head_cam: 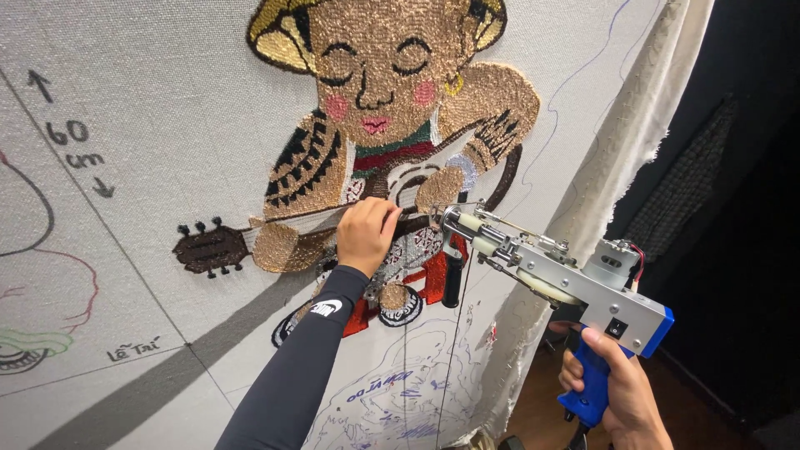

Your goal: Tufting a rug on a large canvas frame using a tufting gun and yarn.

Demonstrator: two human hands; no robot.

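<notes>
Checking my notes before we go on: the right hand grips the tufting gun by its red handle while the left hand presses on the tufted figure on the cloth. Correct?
Not quite. The head view shows the handle is blue, not red. The right hand grips the tufting gun by its blue handle, while the left hand presses on the tufted figure on the cloth.

Hand on the cloth, tool to its right

The left hand (365,233) rests on the tufting cloth (167,125); the tufting gun (550,279), in the right hand (621,392), is just right.
</notes>
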